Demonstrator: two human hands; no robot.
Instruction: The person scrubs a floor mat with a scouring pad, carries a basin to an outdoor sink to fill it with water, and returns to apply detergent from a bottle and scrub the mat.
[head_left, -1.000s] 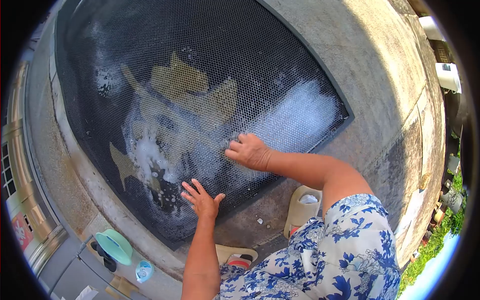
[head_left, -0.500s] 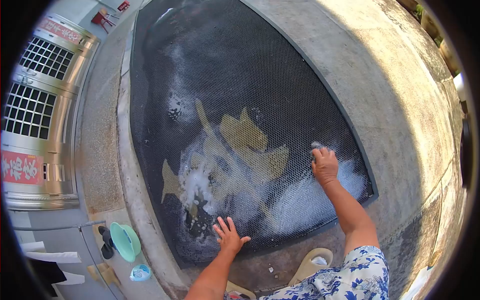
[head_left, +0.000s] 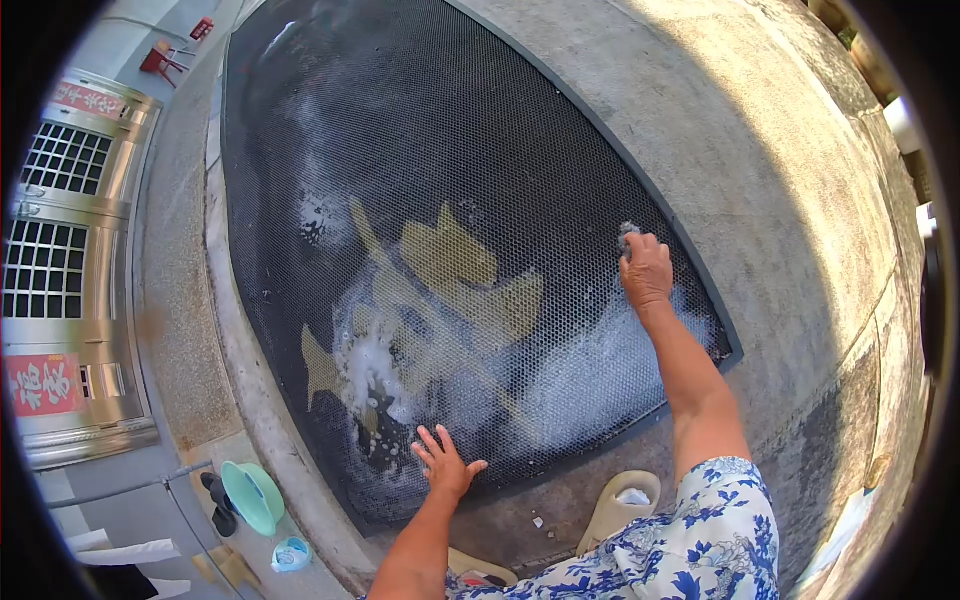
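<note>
A large black honeycomb-textured mat [head_left: 500, 140] with a yellowish leaf-like pattern lies on the ground in front of me. Near its right edge, my right hand [head_left: 648, 272] is closed on a grey, crinkled scouring pad [head_left: 628, 238] pressed to the surface. White suds [head_left: 590, 380] cover the mat below that hand. My left hand [head_left: 448, 466], fingers spread, is at the mat's lower part and holds nothing; whether it bears on the mat I cannot tell. Thicker foam [head_left: 370, 365] sits above and left of it.
Concrete paving [head_left: 740, 150] runs along the right side, partly sunlit. At lower left are a green basin [head_left: 254, 497], a small blue-and-white container [head_left: 291, 555] and dark slippers [head_left: 218, 503]. Metal doors [head_left: 75, 270] stand at left. A beige slipper [head_left: 610, 510] shows below me.
My right hand has moved up the mat with the scouring pad, away from me. My left hand stays spread at nearly the same spot. The whole view has shifted slightly.
</note>
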